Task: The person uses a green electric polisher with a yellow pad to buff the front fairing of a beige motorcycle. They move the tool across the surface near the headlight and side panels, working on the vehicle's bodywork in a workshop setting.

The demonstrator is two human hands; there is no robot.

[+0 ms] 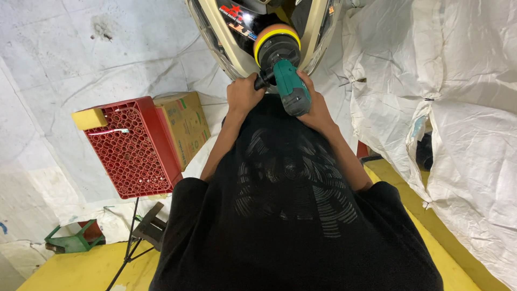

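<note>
Left hand [243, 94] closes its grip on the black side handle [263, 81] of a green polisher [288, 81]; right hand [316, 108] wraps the body. The yellow-rimmed pad [276, 33] meets a glossy panel [226, 40]. A red crate [134, 148] stands left.

The polisher [283, 64] is sitting between both hands' fingers [249, 82], its pad pressing the panel [226, 43] just beyond them. The crate [132, 145] is standing well left of the fingers, the box [186, 124] touching its right side.

One polisher [285, 75], one crate [134, 148], one box [186, 124]
</note>
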